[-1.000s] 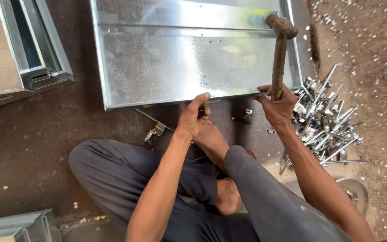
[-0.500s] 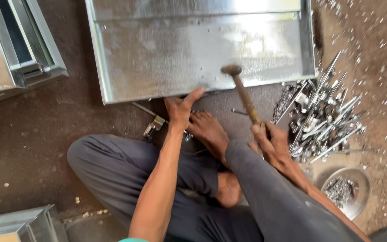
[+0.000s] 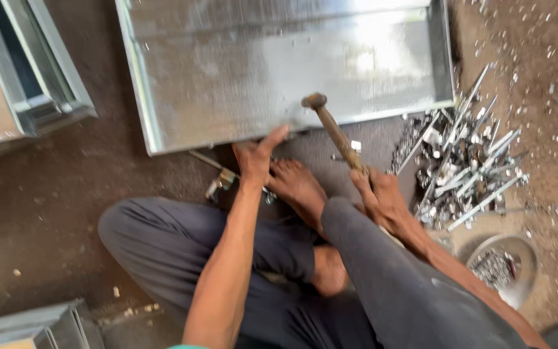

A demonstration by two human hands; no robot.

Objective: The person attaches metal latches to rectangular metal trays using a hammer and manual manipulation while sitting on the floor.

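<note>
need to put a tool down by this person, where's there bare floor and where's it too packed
Bare floor lies left of the bent knee, between the sheet-metal tray and the frames at lower left. Crowded: the pile of metal rods and the bowl on the right, and the gap before the tray, filled by the left hand, foot, and right hand with hammer.

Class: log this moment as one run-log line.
right hand: grips hammer | left hand: on sheet-metal tray edge | hammer head: at tray
</note>
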